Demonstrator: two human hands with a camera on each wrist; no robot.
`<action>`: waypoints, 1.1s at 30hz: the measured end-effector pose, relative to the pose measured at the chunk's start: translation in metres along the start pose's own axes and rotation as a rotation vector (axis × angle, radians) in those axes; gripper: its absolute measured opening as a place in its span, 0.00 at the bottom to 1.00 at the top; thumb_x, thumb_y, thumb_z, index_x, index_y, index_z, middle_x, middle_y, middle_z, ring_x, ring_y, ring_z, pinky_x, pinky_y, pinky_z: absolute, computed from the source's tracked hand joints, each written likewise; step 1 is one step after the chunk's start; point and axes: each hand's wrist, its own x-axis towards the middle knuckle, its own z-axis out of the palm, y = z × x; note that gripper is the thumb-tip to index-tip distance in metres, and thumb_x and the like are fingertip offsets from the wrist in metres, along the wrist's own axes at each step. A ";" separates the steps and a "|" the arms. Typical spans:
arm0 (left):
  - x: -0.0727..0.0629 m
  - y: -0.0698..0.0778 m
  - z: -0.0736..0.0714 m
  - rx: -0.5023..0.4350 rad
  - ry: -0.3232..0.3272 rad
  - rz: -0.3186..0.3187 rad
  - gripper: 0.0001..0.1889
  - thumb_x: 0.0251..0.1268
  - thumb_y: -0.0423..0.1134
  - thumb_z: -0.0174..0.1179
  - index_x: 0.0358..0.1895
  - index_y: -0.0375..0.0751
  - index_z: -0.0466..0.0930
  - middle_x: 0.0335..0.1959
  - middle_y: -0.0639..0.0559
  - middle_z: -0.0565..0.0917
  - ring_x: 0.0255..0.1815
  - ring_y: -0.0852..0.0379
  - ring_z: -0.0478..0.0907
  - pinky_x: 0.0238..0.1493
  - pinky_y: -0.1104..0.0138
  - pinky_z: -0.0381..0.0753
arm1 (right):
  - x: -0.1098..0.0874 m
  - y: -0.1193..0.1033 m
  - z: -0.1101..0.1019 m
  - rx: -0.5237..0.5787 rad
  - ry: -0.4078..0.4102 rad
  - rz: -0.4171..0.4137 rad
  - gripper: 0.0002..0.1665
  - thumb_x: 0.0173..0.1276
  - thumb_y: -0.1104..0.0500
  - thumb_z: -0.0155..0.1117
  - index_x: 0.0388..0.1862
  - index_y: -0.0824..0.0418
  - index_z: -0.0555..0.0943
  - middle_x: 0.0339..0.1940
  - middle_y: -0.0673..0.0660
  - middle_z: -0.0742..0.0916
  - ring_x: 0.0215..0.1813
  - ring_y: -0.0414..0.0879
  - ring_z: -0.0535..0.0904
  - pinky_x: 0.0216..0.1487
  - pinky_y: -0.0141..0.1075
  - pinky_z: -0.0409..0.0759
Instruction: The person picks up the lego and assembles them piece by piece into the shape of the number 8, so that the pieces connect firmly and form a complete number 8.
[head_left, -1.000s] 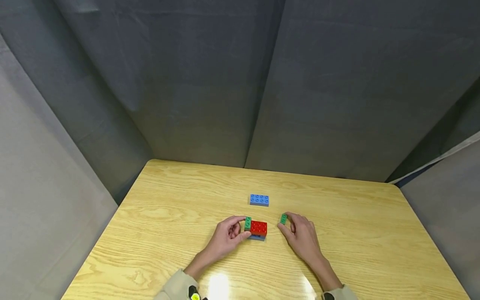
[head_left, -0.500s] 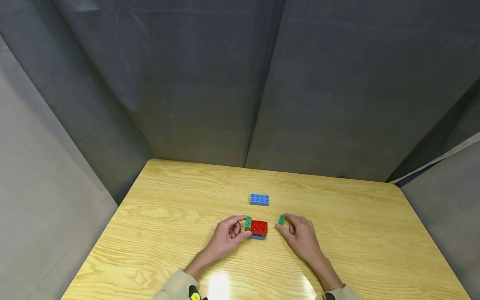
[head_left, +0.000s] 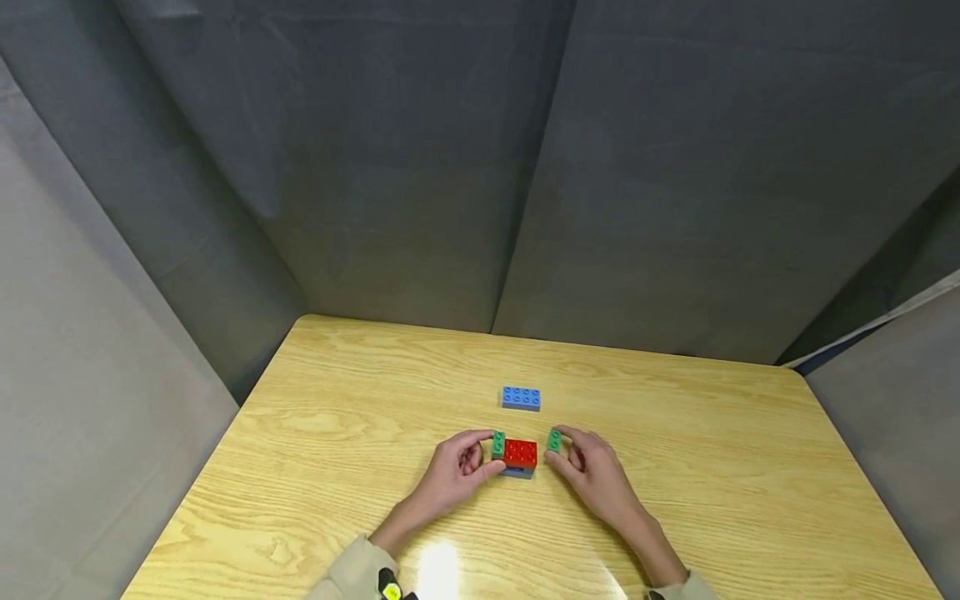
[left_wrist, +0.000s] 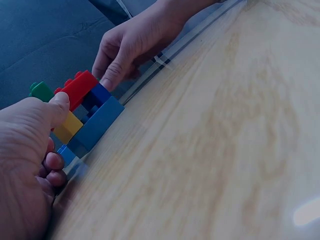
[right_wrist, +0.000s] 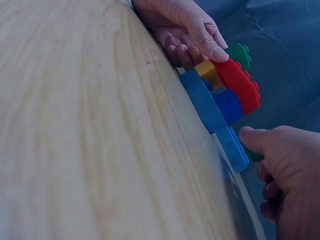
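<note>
A small stack of toy building bricks stands on the table. Its base is a long blue brick [left_wrist: 97, 127], which bears a yellow brick [left_wrist: 68, 127] and a dark blue brick [right_wrist: 228, 106] with a gap between. Across these lies a red brick [head_left: 520, 452], and a green brick [head_left: 498, 444] sits on the stack's left end. My left hand [head_left: 450, 477] holds that end between thumb and forefinger. Just right of the stack, apart from it, my right hand [head_left: 600, 479] pinches a second green brick [head_left: 554, 439], studs upward; its fingers partly hide it in the right wrist view.
A loose blue brick [head_left: 521, 398] lies on the table behind the stack. The wooden table [head_left: 337, 400] ends at the back against grey curtains [head_left: 390, 208], with lighter panels at both sides.
My right hand has moved left with its green brick, closer to the stack. The left hand keeps its hold on the stack, and the loose blue brick lies where it was.
</note>
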 end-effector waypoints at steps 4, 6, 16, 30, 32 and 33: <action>0.000 -0.001 0.001 0.002 0.009 0.025 0.23 0.68 0.38 0.72 0.63 0.34 0.81 0.25 0.54 0.73 0.25 0.68 0.65 0.29 0.76 0.70 | 0.000 -0.005 -0.002 0.019 0.006 -0.030 0.26 0.73 0.51 0.72 0.64 0.62 0.82 0.22 0.43 0.71 0.26 0.36 0.64 0.35 0.34 0.69; 0.000 -0.001 0.001 -0.001 0.010 0.026 0.23 0.68 0.38 0.72 0.63 0.34 0.81 0.25 0.54 0.72 0.25 0.68 0.65 0.29 0.76 0.70 | 0.000 -0.007 -0.003 0.024 0.003 -0.039 0.26 0.73 0.50 0.72 0.63 0.63 0.82 0.22 0.43 0.71 0.26 0.36 0.64 0.34 0.33 0.68; 0.000 -0.003 0.001 -0.004 0.007 0.004 0.23 0.68 0.38 0.72 0.63 0.35 0.81 0.25 0.55 0.72 0.25 0.68 0.65 0.29 0.76 0.69 | -0.001 -0.022 -0.009 0.113 -0.005 -0.034 0.26 0.72 0.51 0.72 0.64 0.62 0.82 0.25 0.44 0.73 0.27 0.37 0.67 0.30 0.32 0.69; 0.000 -0.001 0.001 -0.007 0.002 -0.022 0.23 0.68 0.38 0.72 0.63 0.35 0.81 0.25 0.57 0.71 0.24 0.67 0.64 0.29 0.76 0.67 | -0.003 -0.038 -0.010 0.210 -0.060 -0.093 0.26 0.73 0.53 0.72 0.63 0.66 0.82 0.24 0.43 0.74 0.23 0.33 0.64 0.24 0.30 0.67; 0.000 -0.001 0.001 -0.014 0.001 -0.026 0.23 0.68 0.38 0.72 0.63 0.36 0.81 0.25 0.57 0.71 0.24 0.67 0.64 0.29 0.76 0.67 | -0.004 -0.040 -0.010 0.218 -0.067 -0.102 0.27 0.73 0.53 0.71 0.63 0.67 0.81 0.24 0.43 0.74 0.22 0.33 0.63 0.24 0.30 0.67; 0.000 -0.001 0.001 -0.014 0.002 -0.021 0.23 0.68 0.38 0.72 0.63 0.35 0.81 0.25 0.56 0.71 0.24 0.67 0.64 0.29 0.76 0.67 | -0.004 -0.041 -0.010 0.219 -0.070 -0.105 0.27 0.73 0.53 0.71 0.64 0.67 0.81 0.23 0.44 0.74 0.22 0.33 0.63 0.24 0.30 0.66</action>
